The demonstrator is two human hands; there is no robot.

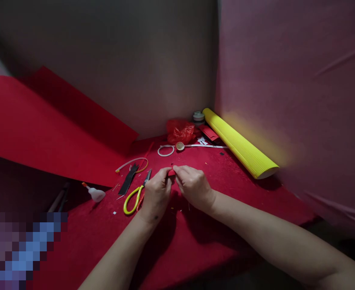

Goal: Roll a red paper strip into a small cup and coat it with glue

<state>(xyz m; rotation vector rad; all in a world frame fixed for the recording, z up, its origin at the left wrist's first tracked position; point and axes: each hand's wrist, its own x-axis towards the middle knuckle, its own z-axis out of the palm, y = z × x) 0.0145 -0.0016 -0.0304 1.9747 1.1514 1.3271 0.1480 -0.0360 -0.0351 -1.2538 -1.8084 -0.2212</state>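
Observation:
Over the middle of the red-covered table, my left hand (159, 189) and my right hand (194, 185) meet at the fingertips. Both pinch a small red ridged piece (171, 172), perhaps corrugated paper; most of it is hidden behind the fingers. Just left of my left hand lie scissors with yellow handles (132, 201), their blades pointing away and partly covered by that hand. A red-handled tool (140, 202) shows beside them. Further left is a black strip (128, 180).
A rolled yellow corrugated sheet (240, 145) lies at right. At left, a large red sheet (59, 129) slopes over the table. A glue bottle (96, 195) with an orange tip is near its edge. Behind my hands are a red plastic bag (182, 131), a jar (198, 117) and a white ring (166, 150).

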